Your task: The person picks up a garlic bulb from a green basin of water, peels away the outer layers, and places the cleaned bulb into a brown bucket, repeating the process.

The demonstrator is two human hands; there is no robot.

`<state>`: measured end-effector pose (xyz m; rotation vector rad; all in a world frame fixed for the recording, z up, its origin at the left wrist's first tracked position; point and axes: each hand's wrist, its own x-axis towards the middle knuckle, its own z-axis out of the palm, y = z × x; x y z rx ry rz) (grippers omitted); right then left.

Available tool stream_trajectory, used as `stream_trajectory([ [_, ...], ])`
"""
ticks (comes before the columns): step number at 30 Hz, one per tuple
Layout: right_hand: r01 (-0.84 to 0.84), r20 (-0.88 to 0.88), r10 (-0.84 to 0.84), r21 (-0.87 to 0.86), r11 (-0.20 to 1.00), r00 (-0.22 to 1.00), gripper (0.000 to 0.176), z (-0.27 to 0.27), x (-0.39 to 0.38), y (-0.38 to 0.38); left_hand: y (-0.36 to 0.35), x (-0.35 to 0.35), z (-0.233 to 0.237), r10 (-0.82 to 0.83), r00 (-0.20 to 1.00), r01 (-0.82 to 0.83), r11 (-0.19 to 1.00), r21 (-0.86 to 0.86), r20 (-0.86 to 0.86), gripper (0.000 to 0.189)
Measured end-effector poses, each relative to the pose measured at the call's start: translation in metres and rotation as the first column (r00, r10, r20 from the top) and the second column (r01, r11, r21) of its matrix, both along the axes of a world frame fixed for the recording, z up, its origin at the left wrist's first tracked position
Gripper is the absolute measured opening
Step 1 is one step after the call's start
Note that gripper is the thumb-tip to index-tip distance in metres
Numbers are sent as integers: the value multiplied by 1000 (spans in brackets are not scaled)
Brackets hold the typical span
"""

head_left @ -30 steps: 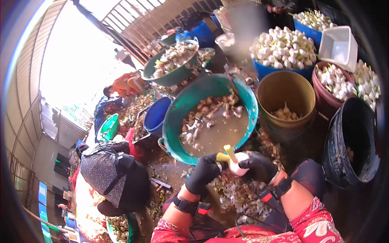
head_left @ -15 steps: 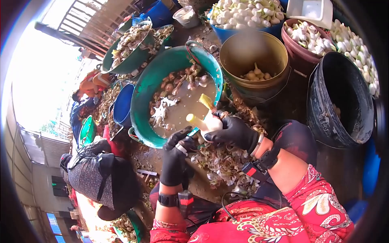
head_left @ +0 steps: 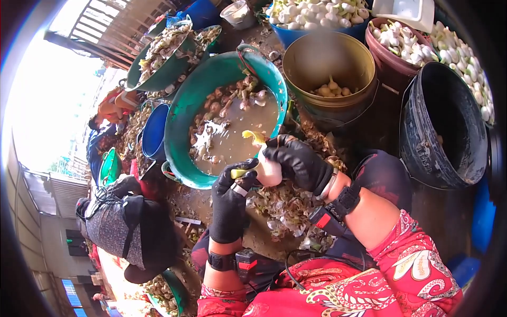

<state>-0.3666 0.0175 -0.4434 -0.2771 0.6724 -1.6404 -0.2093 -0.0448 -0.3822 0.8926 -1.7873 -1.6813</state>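
Between my hands is a pale onion-like bulb [head_left: 271,173], smooth and white. A short green stalk [head_left: 242,173] points left from it, and a limp yellow leaf [head_left: 255,137] sticks up. My left hand [head_left: 230,193], in a black glove, is closed around the stalk side. Closed fingers of my gloved right hand [head_left: 302,164] grip the bulb's upper right side, by the base of the leaf. Whether the left palm hides a tool cannot be seen. Below the hands lies a heap of papery peelings [head_left: 288,208].
Ahead stands a green tub [head_left: 177,124] with murky water and unpeeled bulbs. To its right are a yellow bucket [head_left: 330,58] holding some bulbs and a dark bucket [head_left: 459,132]. White bulbs fill a blue tub [head_left: 285,37] behind. Another person [head_left: 119,227] is at the left.
The bulb has turned and tipped, its stalk swinging lower into my left hand. My right hand has shifted up and left, onto the bulb's upper side. The view has moved slightly.
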Motion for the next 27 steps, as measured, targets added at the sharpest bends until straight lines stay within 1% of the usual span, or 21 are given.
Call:
stream_trajectory([
  [1, 81, -124, -92, -85, 993, 988, 18, -4, -2, -2, 0, 1, -2, 1, 1000, -1, 1000, 29, -18, 21],
  [3, 174, -25, -181, -173, 969, 983, 15, -9, -3, -7, -7, 6, -10, 7, 999, -5, 998, 56, -34, 23],
  [4, 270, 83, -257, -251, 930, 963, 13, -8, -4, -10, -16, 10, -14, -8, 995, 43, 932, -359, 99, 25],
  [5, 215, 121, -188, -278, 936, 975, 11, 7, -12, -3, -25, 14, -18, 39, 973, 136, 701, -700, 228, 28],
  [6, 182, 57, -174, -401, 898, 983, 13, 1, -16, -5, -34, 19, -22, 52, 973, 128, 696, -707, 227, 28],
  [8, 13, -296, -87, -243, 970, 951, 16, 2, -12, 3, -50, 29, -30, 55, 983, 117, 557, -822, 178, 32],
  [9, -174, -465, 105, -107, 979, 879, 20, 8, -12, 11, -54, 35, -33, 106, 972, 124, 520, -845, 209, 30],
  [10, -264, -638, 169, -56, 963, 751, 27, 2, -5, 6, -53, 33, -33, 120, 981, 18, 726, -687, 152, 30],
  [12, -341, -850, 468, 378, 861, 240, 29, -3, -3, 8, -59, 36, -37, 112, 993, -84, 874, -479, 29, 29],
  [13, -340, -852, 465, 374, 863, 240, 29, -3, -2, 7, -54, 33, -30, 111, 993, -84, 872, -483, 28, 29],
  [15, -298, -909, 416, 392, 870, 18, 14, -7, 2, 7, -37, 24, -13, 156, 958, -152, 988, 38, -239, 27],
  [16, -295, -906, 422, 398, 869, 20, 14, -9, 2, 4, -37, 25, -14, 154, 959, -148, 988, 44, -238, 27],
  [18, -87, -730, 277, 288, 954, 625, 25, -13, 2, -6, -37, 30, -16, 68, 989, -93, 975, -199, -132, 26],
  [19, -81, -728, 276, 292, 953, 628, 25, -16, 3, -9, -34, 29, -15, 87, 994, -98, 973, -211, -61, 25],
  [20, -12, -702, 106, 137, 990, 704, 24, -19, 5, -12, -31, 26, -13, 81, 995, -91, 974, -206, -56, 25],
  [21, 71, -646, -64, -15, 997, 761, 22, -21, 7, -14, -28, 22, -12, 104, 991, -112, 989, -98, -87, 25],
  [22, 74, -643, -65, -13, 997, 764, 22, -20, 10, -15, -26, 19, -10, 130, 985, -130, 991, 10, -116, 26],
  [23, 120, -607, -127, -51, 991, 785, 21, -17, 12, -16, -25, 18, -8, 128, 986, -127, 992, 13, -111, 26],
  [25, 173, -572, -187, -81, 982, 799, 20, -16, 13, -15, -24, 14, -7, 63, 992, -20, 936, -351, 109, 27],
  [26, 181, -655, -161, -37, 983, 738, 24, -16, 12, -15, -23, 12, -6, 58, 992, -17, 937, -348, 108, 27],
  [27, 195, -731, -130, 4, 981, 670, 27, -16, 11, -15, -22, 9, -4, 47, 982, 61, 837, -543, 183, 27],
])
